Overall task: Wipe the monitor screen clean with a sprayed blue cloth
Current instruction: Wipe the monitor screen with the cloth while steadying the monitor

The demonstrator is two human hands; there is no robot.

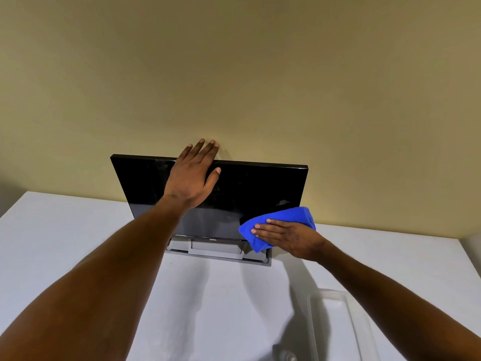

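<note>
Mid-wipe, I reckon. Right hand (pixel 289 237), fingers flat, presses cloth (pixel 286 217) on screen (pixel 260 188) lower-right corner; left hand (pixel 194 175) flat, gripping nothing, braces top edge. Remaining area: can't tell.

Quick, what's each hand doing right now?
Left hand: open, resting on top of the monitor.
Right hand: open, pressing the blue cloth flat against the monitor.

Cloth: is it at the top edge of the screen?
No, the right hand presses the cloth against the lower right corner of the screen; the left hand rests at its top edge.
</note>
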